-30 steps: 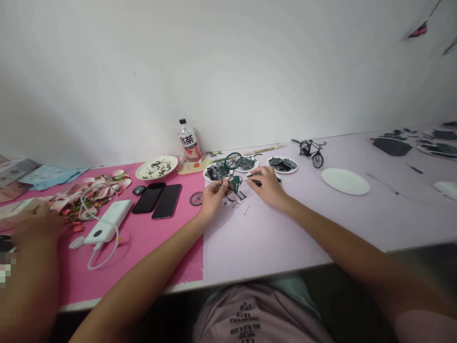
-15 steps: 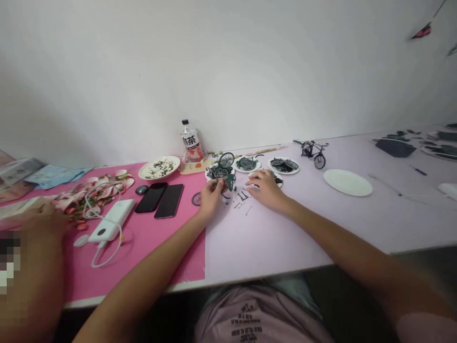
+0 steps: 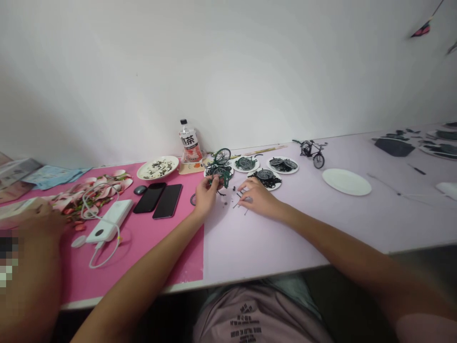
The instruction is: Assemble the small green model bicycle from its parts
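My left hand [image 3: 206, 196] is closed on a partly built green model bicycle [image 3: 223, 156], one spoked wheel sticking up above the fingers. Behind it lies a plate of dark parts, largely covered by the model. My right hand [image 3: 263, 197] is low over the table, thumb and fingers apart, beside small thin dark rods [image 3: 236, 206]; the fingers cover some of these pieces. Just beyond the right hand is a plate of small black parts with wheels on top [image 3: 264, 177]. A loose wheel [image 3: 193, 199] lies left of my left hand, partly hidden.
Plates of green parts [image 3: 246, 164] and dark parts [image 3: 283, 165] stand behind. Rightward are a whole model bicycle [image 3: 312, 153] and a white plate [image 3: 346, 182]. Two phones [image 3: 167, 201], a power bank [image 3: 110, 220], a bottle [image 3: 190, 143] and another person's arm [image 3: 34, 247] are leftward.
My right hand has moved a little left and down, from beside the parts plate to over the small rods, uncovering that plate. My left hand still holds the model bicycle, shifted slightly left.
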Tool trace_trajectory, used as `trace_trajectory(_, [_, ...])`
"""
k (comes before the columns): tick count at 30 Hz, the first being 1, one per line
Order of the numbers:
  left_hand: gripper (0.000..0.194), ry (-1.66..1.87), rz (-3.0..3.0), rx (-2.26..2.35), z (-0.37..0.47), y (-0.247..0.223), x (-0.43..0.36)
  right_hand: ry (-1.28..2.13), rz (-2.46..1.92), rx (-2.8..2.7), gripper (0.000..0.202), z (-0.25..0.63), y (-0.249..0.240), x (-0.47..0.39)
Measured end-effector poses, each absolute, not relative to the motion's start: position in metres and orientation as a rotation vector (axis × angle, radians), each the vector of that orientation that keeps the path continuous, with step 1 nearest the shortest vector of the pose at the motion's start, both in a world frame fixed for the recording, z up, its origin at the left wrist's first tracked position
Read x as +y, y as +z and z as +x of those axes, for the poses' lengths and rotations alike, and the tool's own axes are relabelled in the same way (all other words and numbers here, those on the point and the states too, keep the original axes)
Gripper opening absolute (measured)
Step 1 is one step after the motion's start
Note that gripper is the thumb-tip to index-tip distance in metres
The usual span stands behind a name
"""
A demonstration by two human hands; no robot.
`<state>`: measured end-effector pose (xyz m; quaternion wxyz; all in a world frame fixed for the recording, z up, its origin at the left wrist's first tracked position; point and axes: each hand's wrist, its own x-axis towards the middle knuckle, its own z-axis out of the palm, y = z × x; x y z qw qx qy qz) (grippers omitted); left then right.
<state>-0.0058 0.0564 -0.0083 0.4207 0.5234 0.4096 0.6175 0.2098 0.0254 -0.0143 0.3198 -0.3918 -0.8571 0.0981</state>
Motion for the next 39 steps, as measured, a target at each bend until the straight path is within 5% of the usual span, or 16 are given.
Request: trace_trajectory(39, [0.052, 1.507, 1.295, 1.08, -0.007, -0.013, 0.064, 0.217, -1.061, -2.27, 0.013, 0.209, -0.006, 0.023])
